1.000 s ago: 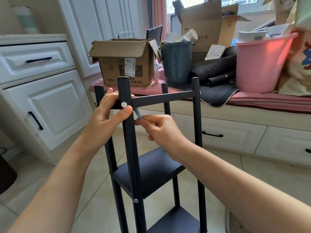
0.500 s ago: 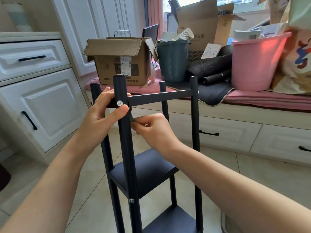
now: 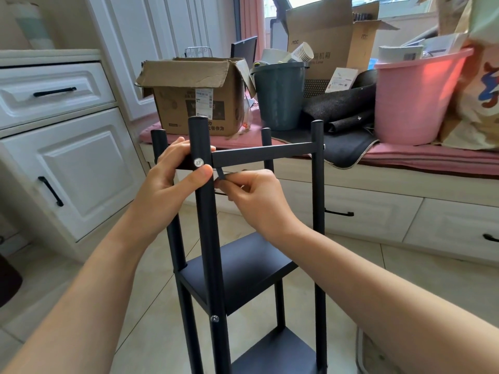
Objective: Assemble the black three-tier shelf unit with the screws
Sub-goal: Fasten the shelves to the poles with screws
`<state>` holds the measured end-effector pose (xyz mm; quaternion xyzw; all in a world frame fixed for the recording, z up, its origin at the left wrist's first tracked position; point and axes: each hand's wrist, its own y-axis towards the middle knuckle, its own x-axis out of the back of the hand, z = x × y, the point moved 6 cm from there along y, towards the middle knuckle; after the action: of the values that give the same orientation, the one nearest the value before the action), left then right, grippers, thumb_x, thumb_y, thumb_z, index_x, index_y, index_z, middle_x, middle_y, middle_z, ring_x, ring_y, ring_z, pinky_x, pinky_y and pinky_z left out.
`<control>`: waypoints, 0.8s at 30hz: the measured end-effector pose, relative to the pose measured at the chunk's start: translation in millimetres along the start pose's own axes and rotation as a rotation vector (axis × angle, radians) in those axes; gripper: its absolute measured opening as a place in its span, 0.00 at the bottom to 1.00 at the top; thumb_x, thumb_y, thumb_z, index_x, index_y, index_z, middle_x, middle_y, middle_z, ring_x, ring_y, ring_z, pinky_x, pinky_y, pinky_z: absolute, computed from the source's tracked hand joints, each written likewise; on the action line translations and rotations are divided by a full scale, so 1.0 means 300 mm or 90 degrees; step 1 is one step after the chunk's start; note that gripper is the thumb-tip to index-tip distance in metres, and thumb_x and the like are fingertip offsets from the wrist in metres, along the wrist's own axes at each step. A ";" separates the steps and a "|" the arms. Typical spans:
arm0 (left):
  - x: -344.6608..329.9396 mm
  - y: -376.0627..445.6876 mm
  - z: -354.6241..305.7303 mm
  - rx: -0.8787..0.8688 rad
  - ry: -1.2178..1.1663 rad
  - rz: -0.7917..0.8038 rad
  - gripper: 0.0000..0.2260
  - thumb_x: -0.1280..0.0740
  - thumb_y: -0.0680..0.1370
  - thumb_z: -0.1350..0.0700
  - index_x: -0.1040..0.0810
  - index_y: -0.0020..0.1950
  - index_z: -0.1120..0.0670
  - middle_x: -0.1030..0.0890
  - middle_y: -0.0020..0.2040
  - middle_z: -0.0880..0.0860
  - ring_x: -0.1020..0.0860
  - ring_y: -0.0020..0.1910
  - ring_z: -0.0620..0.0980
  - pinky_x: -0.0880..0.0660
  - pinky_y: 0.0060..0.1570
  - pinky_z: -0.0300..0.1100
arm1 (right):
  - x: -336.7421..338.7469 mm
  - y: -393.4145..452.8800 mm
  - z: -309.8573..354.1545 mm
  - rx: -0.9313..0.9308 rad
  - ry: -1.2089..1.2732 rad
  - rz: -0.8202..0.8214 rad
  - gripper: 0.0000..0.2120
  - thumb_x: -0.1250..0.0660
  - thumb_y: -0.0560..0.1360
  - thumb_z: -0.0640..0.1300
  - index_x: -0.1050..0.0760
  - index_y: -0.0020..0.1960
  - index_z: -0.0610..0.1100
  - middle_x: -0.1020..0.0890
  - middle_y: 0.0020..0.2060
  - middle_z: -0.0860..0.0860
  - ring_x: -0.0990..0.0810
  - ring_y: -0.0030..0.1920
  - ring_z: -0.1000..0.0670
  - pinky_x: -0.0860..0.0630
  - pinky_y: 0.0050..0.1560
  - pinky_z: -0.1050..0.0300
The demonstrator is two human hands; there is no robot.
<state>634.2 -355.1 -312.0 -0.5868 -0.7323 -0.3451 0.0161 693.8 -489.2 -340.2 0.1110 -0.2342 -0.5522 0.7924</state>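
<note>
Shelf unit (image 3: 243, 268) upright, left hand (image 3: 172, 182) gripping post, right hand (image 3: 256, 195) pinching hex key (image 3: 220, 174).

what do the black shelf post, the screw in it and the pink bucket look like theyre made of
Shelf post: probably painted or powder-coated metal tube; even matte black, thin round section.
Screw: bare metal, likely steel; silvery shiny head.
Pink bucket: plastic; smooth and slightly translucent where light glows through its wall.
</note>
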 end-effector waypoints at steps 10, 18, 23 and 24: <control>0.005 0.001 0.006 -0.004 -0.002 -0.007 0.13 0.36 0.73 0.38 0.23 0.56 0.36 0.22 0.53 0.44 0.25 0.58 0.45 0.29 0.65 0.47 | -0.005 -0.022 0.023 0.073 -0.073 -0.024 0.08 0.32 0.78 0.40 0.15 0.50 0.39 0.15 0.38 0.49 0.22 0.36 0.58 0.22 0.47 0.61; 0.005 0.003 0.005 -0.002 -0.006 -0.002 0.13 0.36 0.73 0.38 0.23 0.57 0.36 0.21 0.55 0.45 0.24 0.61 0.49 0.27 0.66 0.56 | -0.038 -0.025 0.007 0.094 -0.033 -0.055 0.06 0.31 0.78 0.38 0.15 0.50 0.39 0.16 0.37 0.50 0.21 0.35 0.58 0.19 0.45 0.59; 0.013 0.002 0.012 -0.008 -0.019 -0.004 0.11 0.35 0.74 0.39 0.22 0.55 0.33 0.20 0.54 0.42 0.23 0.60 0.45 0.27 0.63 0.47 | -0.076 -0.012 -0.013 0.099 0.003 -0.071 0.07 0.32 0.78 0.37 0.15 0.49 0.37 0.14 0.40 0.44 0.16 0.41 0.46 0.19 0.46 0.46; 0.016 0.001 0.015 -0.008 -0.024 -0.006 0.10 0.35 0.74 0.39 0.22 0.55 0.33 0.20 0.54 0.43 0.23 0.60 0.45 0.28 0.63 0.47 | -0.085 -0.010 -0.017 0.099 0.010 -0.074 0.07 0.32 0.78 0.37 0.15 0.49 0.37 0.14 0.40 0.45 0.16 0.42 0.46 0.19 0.47 0.46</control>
<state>634.7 -348.8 -313.2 -0.5899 -0.7329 -0.3388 -0.0025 686.8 -467.2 -352.2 0.1899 -0.2628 -0.5769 0.7497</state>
